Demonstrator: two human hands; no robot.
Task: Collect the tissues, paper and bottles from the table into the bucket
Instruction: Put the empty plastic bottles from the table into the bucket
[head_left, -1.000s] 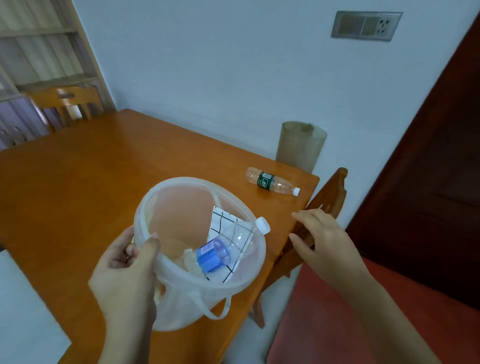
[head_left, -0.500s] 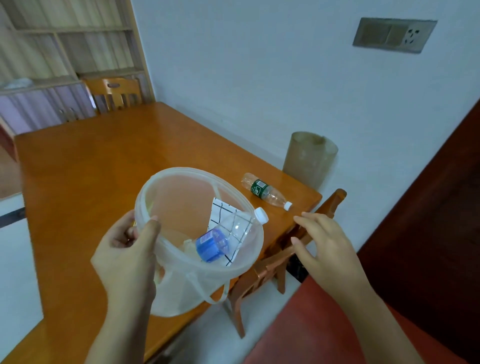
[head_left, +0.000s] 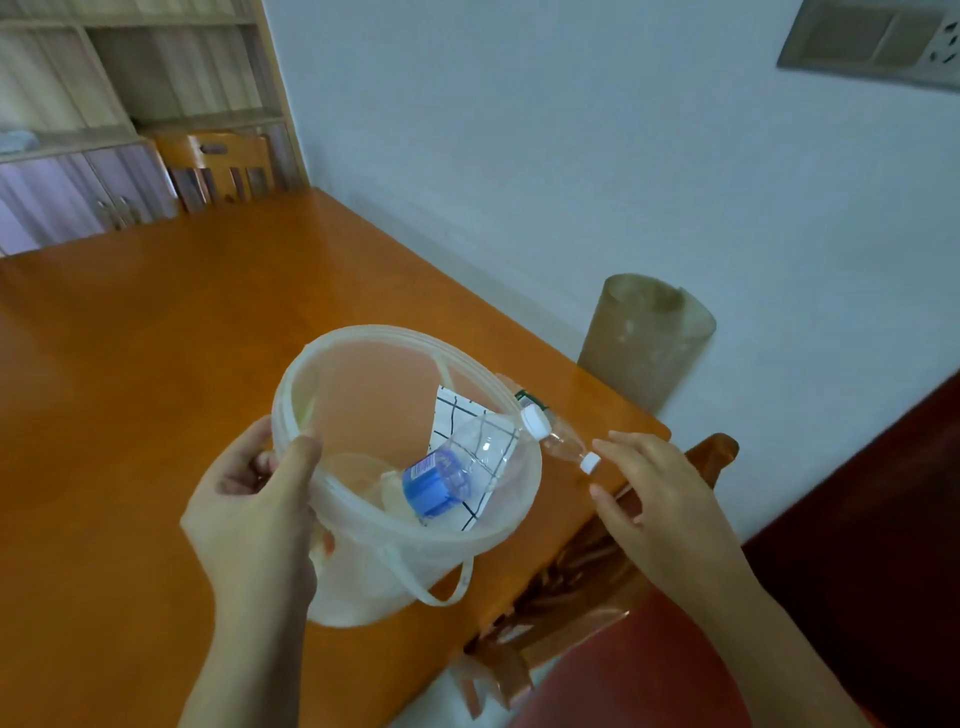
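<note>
Left hand (head_left: 254, 499) grips the rim of the soft translucent bucket (head_left: 415, 566), thumb inside. In it: clear blue-labelled bottle (head_left: 457, 467), grid paper (head_left: 454, 415), crumpled tissue (head_left: 395, 496). Right hand (head_left: 660, 499) has loose, empty fingers just beside the small clear bottle (head_left: 560, 446) lying at the glossy wooden table (head_left: 156, 364) corner.

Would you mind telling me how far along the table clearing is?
Done: a blue-label bottle and checked paper lie in the bucket, which the left hand grips by the rim. In hand: the right hand, open, reaches toward the green-label bottle lying on the table. Left: putting it in.
</note>
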